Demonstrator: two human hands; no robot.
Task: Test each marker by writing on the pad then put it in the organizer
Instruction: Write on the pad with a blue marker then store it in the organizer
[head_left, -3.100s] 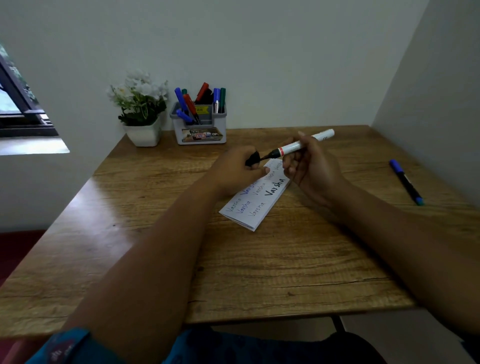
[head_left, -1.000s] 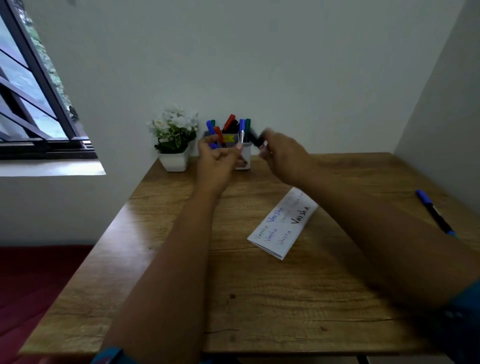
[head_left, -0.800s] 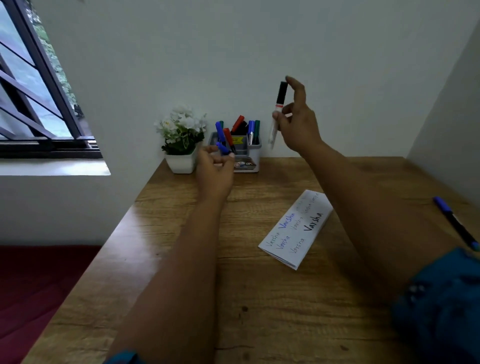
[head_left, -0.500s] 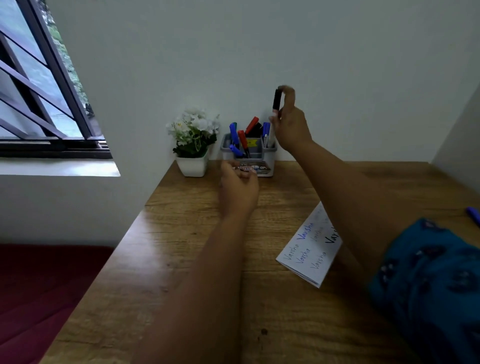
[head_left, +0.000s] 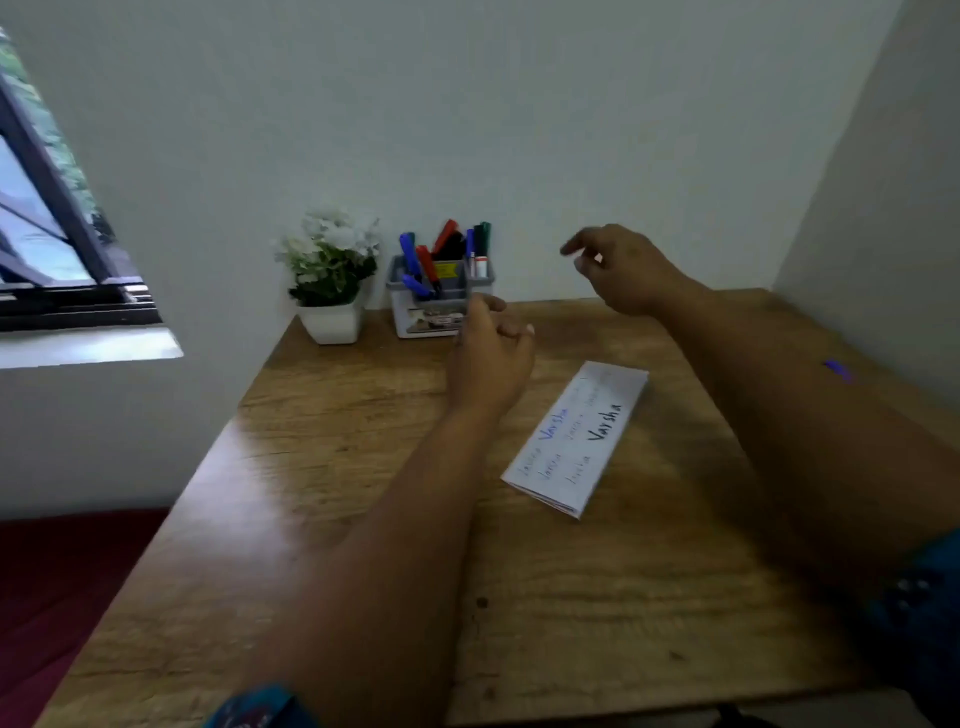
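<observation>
Our right hand (head_left: 621, 273) hovers empty, fingers loose, upper centre-right, our left hand (head_left: 491, 358) loosely curled, holding nothing, just beside the organizer (head_left: 439, 299), pad (head_left: 576, 436) centre-right

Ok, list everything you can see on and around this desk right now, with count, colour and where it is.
Desk: one, brown wood, in a corner.
Organizer: one, grey-white, back of the desk.
Markers: several, blue, red, green, black, upright in the organizer.
Flower pot: one, white, left of the organizer.
Pad: one, white, handwritten, mid-desk.
Blue marker: one, far right, blurred.
Window: one, dark frame, left.
Left hand: empty, before the organizer.
Right hand: empty, raised.
</observation>
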